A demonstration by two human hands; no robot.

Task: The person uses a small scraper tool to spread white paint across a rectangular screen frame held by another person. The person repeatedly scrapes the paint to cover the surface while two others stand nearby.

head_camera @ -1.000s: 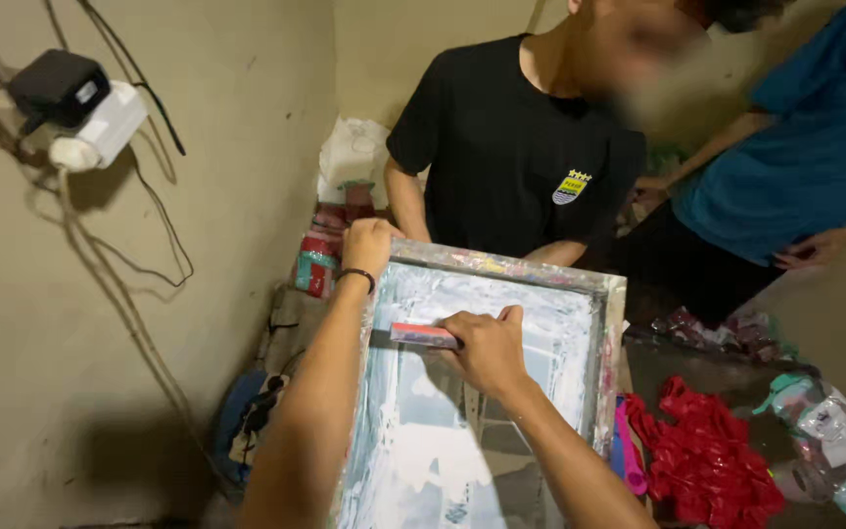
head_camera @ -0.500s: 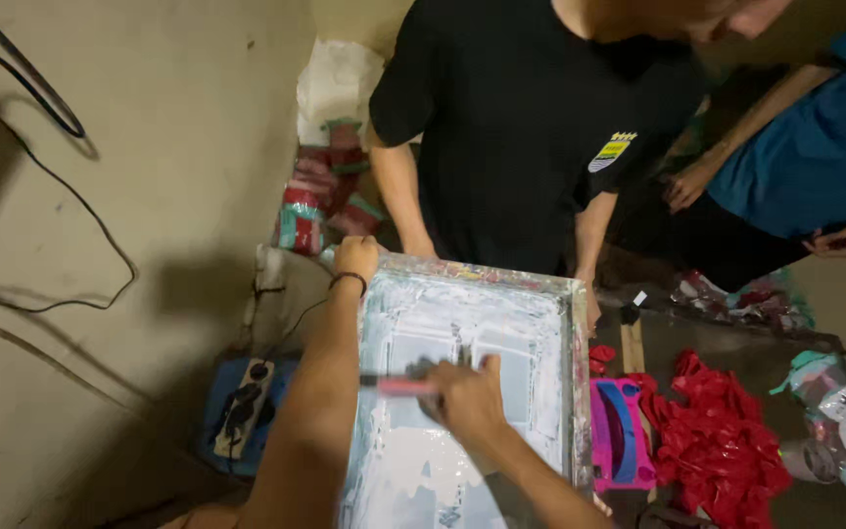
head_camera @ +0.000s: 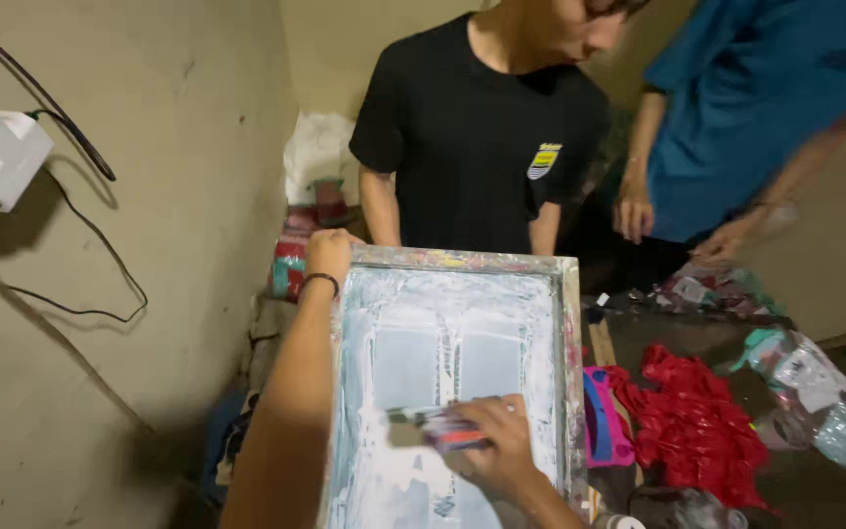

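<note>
Left hand (head_camera: 328, 253) grips far corner of screen frame (head_camera: 565, 323), steadying. Right hand (head_camera: 490, 446) clasps squeegee (head_camera: 423, 426) on mesh; best keep pressure even, blade tilted.

A small, makeshift screen-printing workshop, by the look of it; a wooden-framed printing screen smeared with white ink (head_camera: 447, 367) fills the middle of the view, its frame flecked with many colours; a paint-stained squeegee (head_camera: 433, 428) lies across the mesh; beside it a dark counter (head_camera: 815, 485) carries a heap of red fabric (head_camera: 687, 416), a pink and blue item (head_camera: 604, 416) and crumpled clear plastic bags (head_camera: 805, 387); the bare, scuffed beige plaster wall (head_camera: 129, 196) bears loose black cables (head_camera: 90, 225) and a white plug adapter (head_camera: 2, 162); two people stand close in the cramped corner.
</note>
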